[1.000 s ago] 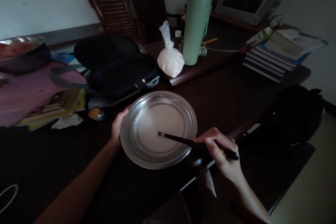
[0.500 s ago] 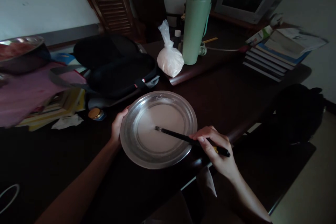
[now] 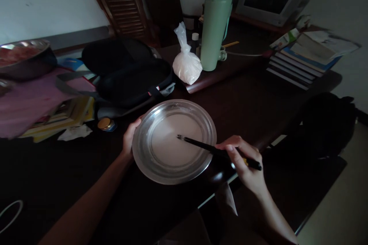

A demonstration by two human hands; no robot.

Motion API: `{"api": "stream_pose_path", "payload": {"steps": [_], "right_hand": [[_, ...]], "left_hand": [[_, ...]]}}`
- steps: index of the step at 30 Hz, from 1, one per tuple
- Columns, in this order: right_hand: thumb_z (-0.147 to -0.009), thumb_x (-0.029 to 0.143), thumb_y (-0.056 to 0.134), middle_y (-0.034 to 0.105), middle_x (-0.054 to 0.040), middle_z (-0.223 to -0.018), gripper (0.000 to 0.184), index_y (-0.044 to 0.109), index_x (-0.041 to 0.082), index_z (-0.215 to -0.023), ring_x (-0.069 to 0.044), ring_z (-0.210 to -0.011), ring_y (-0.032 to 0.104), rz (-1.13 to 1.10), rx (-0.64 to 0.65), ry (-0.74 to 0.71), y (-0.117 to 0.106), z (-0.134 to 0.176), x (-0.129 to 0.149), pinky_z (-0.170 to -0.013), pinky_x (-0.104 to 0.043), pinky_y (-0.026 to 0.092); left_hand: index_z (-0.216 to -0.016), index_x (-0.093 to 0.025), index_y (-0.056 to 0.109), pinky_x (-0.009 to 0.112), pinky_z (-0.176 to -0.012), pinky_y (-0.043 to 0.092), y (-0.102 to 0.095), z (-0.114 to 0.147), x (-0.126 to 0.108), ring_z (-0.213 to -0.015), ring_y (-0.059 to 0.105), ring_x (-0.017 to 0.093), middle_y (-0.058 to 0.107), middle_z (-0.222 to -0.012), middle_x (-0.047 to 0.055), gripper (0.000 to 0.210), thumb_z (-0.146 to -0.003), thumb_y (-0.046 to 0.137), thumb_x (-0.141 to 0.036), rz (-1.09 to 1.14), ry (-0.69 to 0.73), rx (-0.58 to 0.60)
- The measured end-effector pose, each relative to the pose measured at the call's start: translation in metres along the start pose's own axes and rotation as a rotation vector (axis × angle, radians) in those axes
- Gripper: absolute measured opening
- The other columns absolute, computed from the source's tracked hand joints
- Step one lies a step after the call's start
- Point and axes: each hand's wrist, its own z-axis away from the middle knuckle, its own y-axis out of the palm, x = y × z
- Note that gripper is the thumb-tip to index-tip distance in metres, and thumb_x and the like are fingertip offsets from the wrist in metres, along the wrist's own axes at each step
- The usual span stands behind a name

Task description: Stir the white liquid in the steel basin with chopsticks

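A shiny metal dish [image 3: 140, 160] with a wide rim holds a cloudy whitish liquid [image 3: 169, 141]. My left hand [image 3: 130, 136] grips the dish's left side; its fingers are partly hidden behind the rim. In my right hand [image 3: 244, 159], fingers are closed around dark chopsticks [image 3: 201, 145], held together and slanting over the right rim. Their paler tips are over the middle of the dish, at the liquid; whether they dip into it I cannot tell.
Beyond the dish stand a tied plastic bag of white powder [image 3: 187, 67] and a tall green thermos [image 3: 216, 30]. An open black case [image 3: 132, 76] and a small gold-lidded jar [image 3: 105, 124] lie to the left. Stacked books [image 3: 299, 65] are at the right.
My right hand and the chopsticks have shifted to the right, with the tips slightly farther across the liquid. The dish and my left hand stay nearly in place.
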Motion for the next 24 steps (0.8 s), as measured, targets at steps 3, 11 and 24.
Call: {"api": "stream_pose_path", "payload": {"steps": [3, 11, 24], "right_hand": [[-0.097, 0.024, 0.05, 0.07, -0.0012, -0.078, 0.023, 0.07, 0.024, -0.086, -0.017, -0.073, 0.064, -0.025, -0.054, 0.049, -0.0038, 0.0025, -0.0008, -0.067, -0.032, 0.046], [-0.095, 0.023, 0.054, 0.071, -0.0009, -0.08, 0.018, 0.071, 0.025, -0.09, -0.017, -0.076, 0.066, 0.0, 0.025, -0.015, 0.0034, -0.0019, -0.0026, -0.074, -0.034, 0.046], [-0.096, 0.024, 0.053, 0.072, -0.0023, -0.081, 0.019, 0.07, 0.024, -0.088, -0.018, -0.077, 0.066, 0.017, 0.002, -0.001, 0.0016, -0.0015, -0.0003, -0.07, -0.034, 0.047]], "left_hand": [[-0.094, -0.019, 0.072, 0.024, -0.059, 0.051, -0.0013, -0.0004, 0.0005, -0.056, 0.063, 0.016, 0.071, -0.07, 0.0, 0.02, -0.084, 0.057, -0.026, -0.007, 0.018, 0.014], [-0.094, -0.021, 0.072, 0.027, -0.065, 0.053, -0.0013, -0.0016, 0.0008, -0.064, 0.066, 0.018, 0.07, -0.068, -0.001, 0.018, -0.082, 0.061, -0.029, 0.008, -0.002, -0.018], [-0.089, -0.017, 0.072, 0.023, -0.059, 0.051, -0.0003, 0.0, -0.0012, -0.056, 0.063, 0.015, 0.072, -0.069, 0.0, 0.016, -0.084, 0.058, -0.025, 0.029, -0.008, 0.014]]}}
